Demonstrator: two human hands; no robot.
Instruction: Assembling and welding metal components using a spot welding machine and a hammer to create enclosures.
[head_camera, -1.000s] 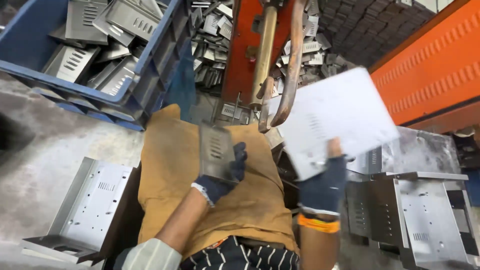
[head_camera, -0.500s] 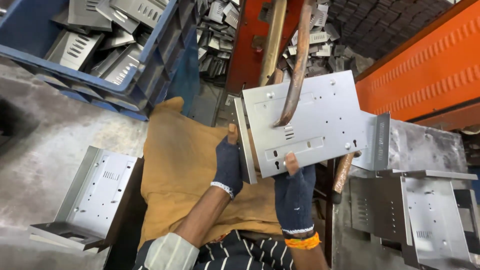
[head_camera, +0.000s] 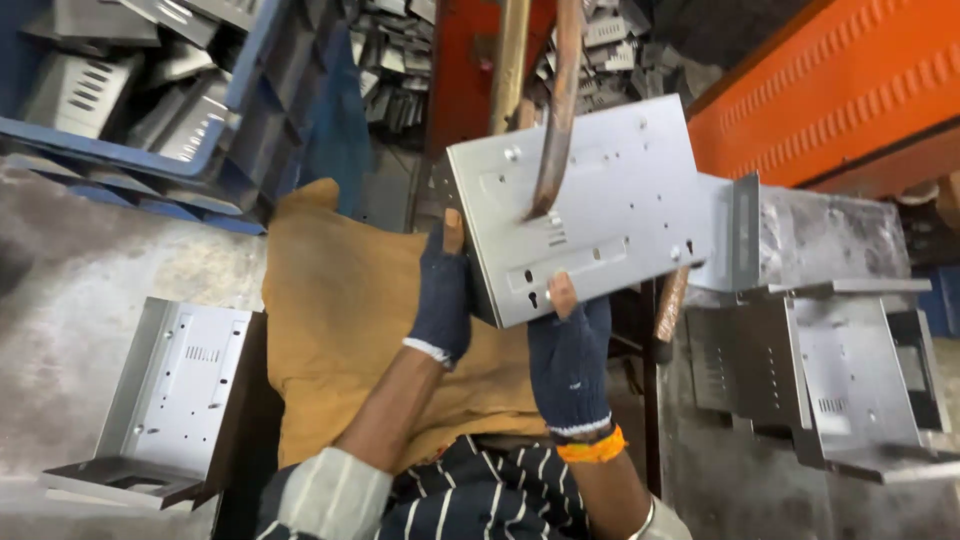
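Behind the metal panel (head_camera: 600, 210), both hands' (head_camera: 568, 350) fingertips are hidden.

Dim workshop light; soft glare whitens the metal panel (head_camera: 590, 200). Edges blur slightly, and upper corners fall into shadow.

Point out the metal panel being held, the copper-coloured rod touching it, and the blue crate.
metal panel (head_camera: 610, 215), head view, on its flat grey face right of the rod.
copper-coloured rod (head_camera: 556, 120), head view, on its shaft above the tip.
blue crate (head_camera: 120, 140), head view, on its near rim.
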